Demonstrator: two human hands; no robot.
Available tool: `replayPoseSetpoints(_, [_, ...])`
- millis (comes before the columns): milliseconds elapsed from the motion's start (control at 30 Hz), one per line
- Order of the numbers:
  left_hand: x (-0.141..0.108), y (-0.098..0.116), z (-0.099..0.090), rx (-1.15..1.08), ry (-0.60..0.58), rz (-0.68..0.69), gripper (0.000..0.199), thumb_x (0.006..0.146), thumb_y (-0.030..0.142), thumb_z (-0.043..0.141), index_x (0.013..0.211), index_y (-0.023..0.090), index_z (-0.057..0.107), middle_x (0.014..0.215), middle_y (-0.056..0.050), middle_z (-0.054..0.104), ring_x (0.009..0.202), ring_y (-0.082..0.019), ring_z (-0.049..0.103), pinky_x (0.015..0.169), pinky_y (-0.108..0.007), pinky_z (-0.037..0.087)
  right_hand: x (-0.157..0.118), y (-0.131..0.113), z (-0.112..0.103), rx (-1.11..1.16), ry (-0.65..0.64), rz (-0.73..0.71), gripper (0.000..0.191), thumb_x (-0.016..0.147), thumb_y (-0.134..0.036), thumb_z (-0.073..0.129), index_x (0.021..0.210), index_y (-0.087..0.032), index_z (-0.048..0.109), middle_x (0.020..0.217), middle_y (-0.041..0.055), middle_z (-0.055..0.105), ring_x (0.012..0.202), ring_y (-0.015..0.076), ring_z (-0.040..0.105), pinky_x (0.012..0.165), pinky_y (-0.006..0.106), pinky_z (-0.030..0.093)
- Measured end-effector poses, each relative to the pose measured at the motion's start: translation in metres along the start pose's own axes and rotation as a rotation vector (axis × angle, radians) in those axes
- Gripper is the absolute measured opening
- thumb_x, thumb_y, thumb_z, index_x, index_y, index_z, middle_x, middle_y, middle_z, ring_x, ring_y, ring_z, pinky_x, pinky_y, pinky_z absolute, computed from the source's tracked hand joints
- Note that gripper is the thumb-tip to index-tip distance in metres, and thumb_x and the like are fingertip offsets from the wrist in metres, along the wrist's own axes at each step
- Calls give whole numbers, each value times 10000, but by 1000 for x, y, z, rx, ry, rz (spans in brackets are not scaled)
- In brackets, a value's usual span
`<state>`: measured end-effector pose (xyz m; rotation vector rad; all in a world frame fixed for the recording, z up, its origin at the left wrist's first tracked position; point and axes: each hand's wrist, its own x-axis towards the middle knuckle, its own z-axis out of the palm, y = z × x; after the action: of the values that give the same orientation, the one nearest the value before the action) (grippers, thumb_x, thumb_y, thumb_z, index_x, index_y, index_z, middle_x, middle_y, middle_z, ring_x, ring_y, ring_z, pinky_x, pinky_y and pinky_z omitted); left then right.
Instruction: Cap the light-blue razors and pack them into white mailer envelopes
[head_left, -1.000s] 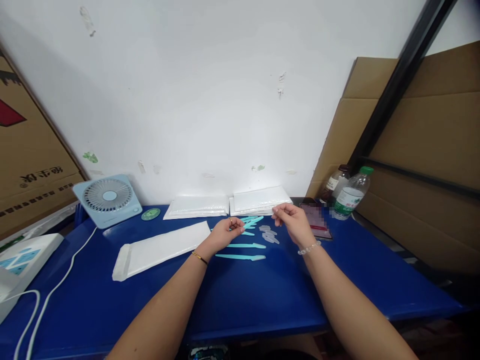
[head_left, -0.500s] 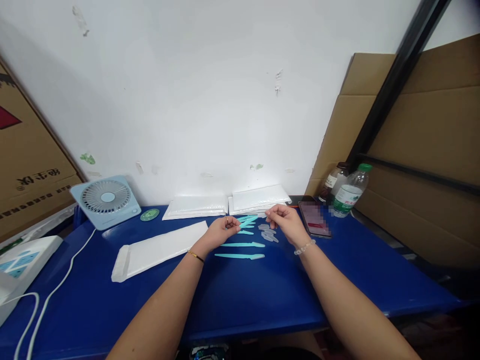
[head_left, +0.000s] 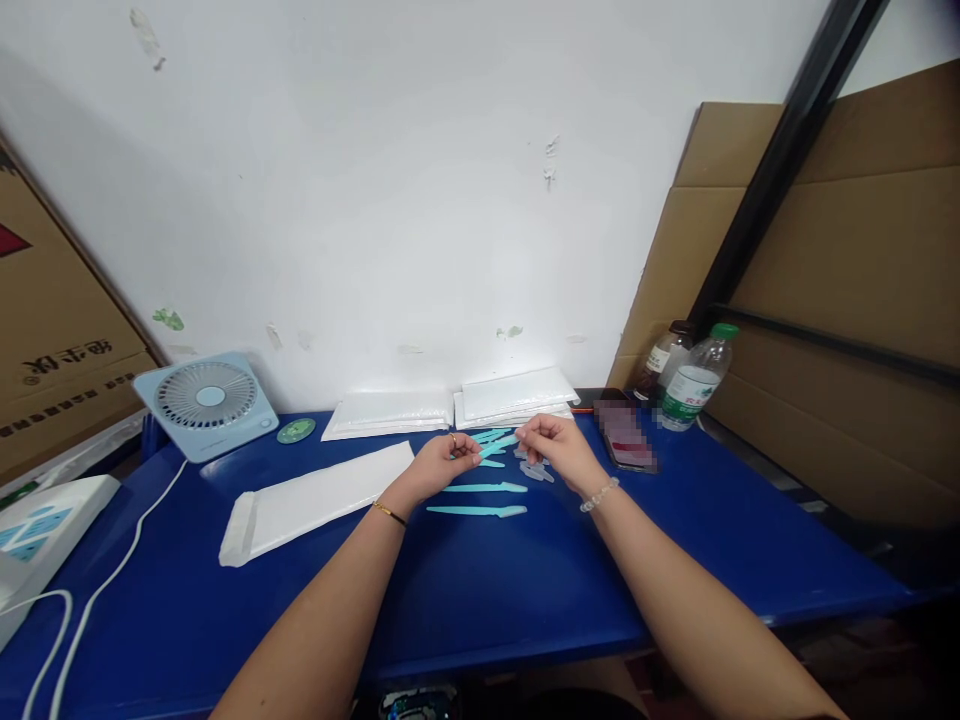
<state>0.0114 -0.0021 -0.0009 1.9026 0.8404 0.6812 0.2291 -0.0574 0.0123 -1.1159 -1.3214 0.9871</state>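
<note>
Between thumb and fingers, my left hand (head_left: 444, 465) holds a turquoise stick tool (head_left: 496, 446) that points up to the right. My right hand (head_left: 555, 447) is pinched at the tool's far end; whatever is between those fingertips is too small to make out. Two similar turquoise tools (head_left: 480, 511) lie flat and parallel below the hands, and several more lie partly hidden behind my left fingers. Small clear plastic caps (head_left: 535, 470) sit in a loose pile just below my right hand.
A white padded envelope (head_left: 319, 505) lies left of my left hand. Stacked white envelopes (head_left: 390, 410) rest against the wall. A blue fan (head_left: 210, 400) and a green disc (head_left: 296, 431) stand left; a phone (head_left: 624, 435) and bottles (head_left: 694, 390) are right.
My right hand has moved left, and its fingertips are now at the end of the turquoise tool. My left hand keeps its hold. The view has shifted slightly.
</note>
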Motion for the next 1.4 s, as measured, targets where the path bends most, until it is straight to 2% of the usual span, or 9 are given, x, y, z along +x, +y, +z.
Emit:
replayPoseSetpoints(133, [-4, 4, -1, 81, -80, -24, 292, 741, 411, 619, 858, 143, 630, 672, 1, 562, 617, -115, 491, 592, -233, 396, -1, -4, -8, -152, -149, 26, 344, 757, -506, 623, 696, -168, 597, 632, 21, 645, 455, 100, 536, 454, 223, 381])
replayPoseSetpoints(267, [-9, 7, 0, 268, -183, -50, 253, 758, 392, 603, 861, 167, 654, 729, -22, 614, 658, -145, 550, 594, -243, 424, 0, -5, -28, -589, -170, -22, 277, 777, -424, 599, 704, -162, 650, 599, 12, 632, 493, 111, 529, 493, 226, 376])
replayPoseSetpoints(367, [-9, 2, 2, 495, -61, 25, 217, 802, 339, 561, 930, 193, 658, 849, -43, 629, 771, -177, 581, 668, -267, 445, 0, 2, -33, -933, -245, -31, 150, 684, -322, 685, 701, -174, 676, 658, 18, 656, 575, 133, 555, 527, 227, 362])
replayPoseSetpoints(467, [-5, -5, 3, 730, 92, 72, 213, 821, 269, 544, 991, 200, 654, 974, -70, 611, 908, -207, 569, 783, -298, 439, 1, 11, -27, -1077, -281, -56, 99, 669, -265, 685, 727, -186, 673, 787, 37, 673, 676, 155, 584, 576, 230, 373])
replayPoseSetpoints(600, [1, -10, 4, 838, 89, 52, 133, 821, 231, 550, 877, 202, 666, 938, -63, 611, 912, -210, 560, 779, -299, 431, 1, 19, -19, -1072, -314, -106, 41, 706, -217, 618, 686, -191, 642, 856, 42, 657, 719, 154, 588, 614, 230, 388])
replayPoseSetpoints(867, [1, -10, 1, 802, 104, 16, 94, 805, 264, 579, 779, 196, 638, 858, -47, 622, 879, -215, 557, 744, -302, 401, 2, 22, -20, -946, -316, -80, 61, 679, -239, 627, 671, -179, 616, 781, 25, 633, 641, 129, 553, 557, 223, 369])
replayPoseSetpoints(1000, [-3, -5, -2, 637, 117, 15, 127, 838, 295, 512, 813, 200, 592, 783, -20, 628, 753, -175, 564, 651, -265, 381, 4, 25, -24, -886, -250, -105, 66, 669, -217, 631, 721, -178, 629, 775, 15, 634, 624, 115, 534, 559, 218, 370])
replayPoseSetpoints(1200, [-2, -9, -3, 374, 76, -30, 171, 827, 354, 482, 823, 195, 544, 727, 5, 615, 638, -135, 549, 553, -230, 373, 5, 30, -26, -858, -263, -98, 75, 667, -233, 645, 708, -177, 616, 724, 5, 630, 597, 110, 521, 558, 219, 374])
replayPoseSetpoints(1400, [0, -13, -3, 248, 36, -65, 204, 800, 388, 508, 832, 191, 545, 744, -5, 640, 638, -132, 556, 569, -230, 416, 4, 20, -21, -883, -147, -270, 99, 671, -204, 640, 764, -188, 609, 778, 7, 605, 650, 122, 528, 573, 222, 386])
